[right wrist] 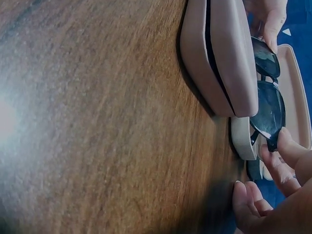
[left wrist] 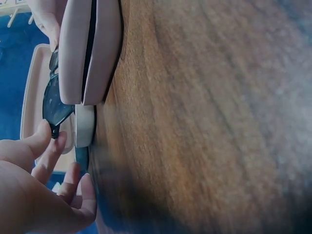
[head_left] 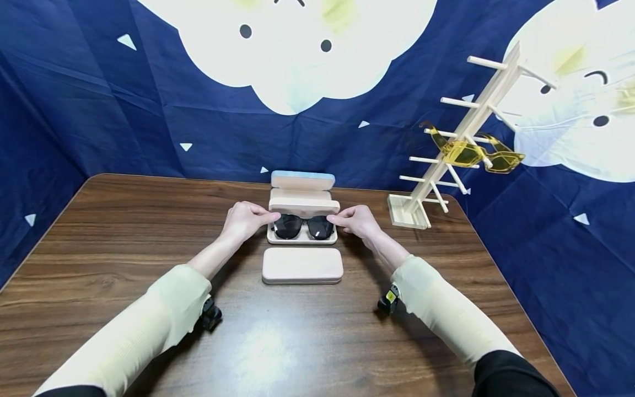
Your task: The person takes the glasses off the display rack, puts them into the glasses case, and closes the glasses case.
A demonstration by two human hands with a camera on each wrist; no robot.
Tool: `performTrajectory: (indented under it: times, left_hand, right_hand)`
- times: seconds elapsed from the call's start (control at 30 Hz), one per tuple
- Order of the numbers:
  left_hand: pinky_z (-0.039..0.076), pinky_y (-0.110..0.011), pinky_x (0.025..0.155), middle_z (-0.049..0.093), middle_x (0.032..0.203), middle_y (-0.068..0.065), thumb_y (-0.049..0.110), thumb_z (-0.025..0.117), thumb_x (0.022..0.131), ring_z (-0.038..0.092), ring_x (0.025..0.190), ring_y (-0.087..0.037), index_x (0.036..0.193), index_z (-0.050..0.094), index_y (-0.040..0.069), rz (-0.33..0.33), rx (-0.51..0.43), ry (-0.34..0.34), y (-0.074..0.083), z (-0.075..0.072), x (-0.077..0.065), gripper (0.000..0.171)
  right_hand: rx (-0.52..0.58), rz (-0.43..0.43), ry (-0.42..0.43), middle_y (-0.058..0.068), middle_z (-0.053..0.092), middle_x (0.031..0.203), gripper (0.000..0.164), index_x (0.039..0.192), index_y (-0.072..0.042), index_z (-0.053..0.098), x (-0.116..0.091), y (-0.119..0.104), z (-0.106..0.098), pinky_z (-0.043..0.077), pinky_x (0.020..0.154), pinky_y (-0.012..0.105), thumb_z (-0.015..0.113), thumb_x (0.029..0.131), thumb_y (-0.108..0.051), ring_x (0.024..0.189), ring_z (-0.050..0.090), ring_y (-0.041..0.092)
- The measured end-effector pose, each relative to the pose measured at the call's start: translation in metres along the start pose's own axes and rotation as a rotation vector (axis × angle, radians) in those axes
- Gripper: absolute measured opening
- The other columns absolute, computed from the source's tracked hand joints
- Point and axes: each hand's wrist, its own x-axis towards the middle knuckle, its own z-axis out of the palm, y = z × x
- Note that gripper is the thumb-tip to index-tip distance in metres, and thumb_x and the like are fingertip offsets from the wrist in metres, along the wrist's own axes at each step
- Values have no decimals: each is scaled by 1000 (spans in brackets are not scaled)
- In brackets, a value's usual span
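Hands [head_left: 244, 221] pinching sunglasses [head_left: 289, 226] at 9, 3 o'clock; closed case [head_left: 302, 266] part-hiding lenses [left wrist: 56, 102], wrist views; drape [head_left: 223, 135] backing surface [head_left: 149, 231], 12.

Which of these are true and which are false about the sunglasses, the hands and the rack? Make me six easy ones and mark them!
1. The left hand and right hand both pinch the dark sunglasses. True.
2. The case nearest the person is shut. True.
3. The dark sunglasses hang on a rack. False: both hands hold them at an open case.
4. Yellow glasses hang on the wooden rack. True.
5. The wooden rack stands on the person's left. False: it is on the right.
6. The table is white. False: it is brown.
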Motion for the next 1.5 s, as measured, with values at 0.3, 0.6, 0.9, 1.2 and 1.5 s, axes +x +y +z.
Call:
performTrajectory:
  times: [0.3, 0.6, 0.9, 1.2, 1.5]
  left_hand:
    - [48, -50, 105, 79, 111, -11, 46, 76, 90, 67, 118, -37, 95, 84, 11, 32, 32, 24, -1, 4, 3, 36]
    - [51, -50, 102, 79, 109, -11, 46, 76, 90, 69, 116, -37, 95, 84, 12, 23, 59, 51, -1, 5, 3, 35]
    - [51, -50, 102, 78, 113, -13, 46, 77, 89, 68, 118, -38, 96, 84, 11, 20, 52, 32, -1, 5, 5, 36]
    - [50, -50, 104, 76, 119, -13, 46, 77, 89, 65, 123, -39, 100, 84, 11, -4, 30, 10, -1, 3, 4, 37]
    - [50, -49, 103, 77, 117, -13, 46, 77, 89, 65, 123, -38, 98, 84, 11, -16, 43, 17, 0, 3, 6, 37]
  right_hand:
    - [-76, 31, 44, -9, 69, 85, 29, 90, -7, 79, 0, 1, 1, 47, 69, 20, 86, 84, -35, 70, 62, 12]
    - [-87, 48, 63, -8, 70, 89, 26, 82, -12, 79, 1, 1, 1, 46, 70, 21, 88, 81, -37, 67, 60, 10]
    - [-49, 29, 51, -12, 66, 76, 26, 79, -10, 77, 3, 1, 1, 48, 64, 19, 90, 80, -33, 64, 59, 8]
    - [-3, 49, 11, -8, 71, 88, 22, 77, -10, 79, 6, 0, -1, 54, 69, 19, 89, 81, -29, 78, 61, 7]
    - [6, 103, -26, -4, 67, 110, 24, 71, -13, 74, 9, -4, -2, 60, 84, 27, 89, 82, -28, 92, 62, 9]
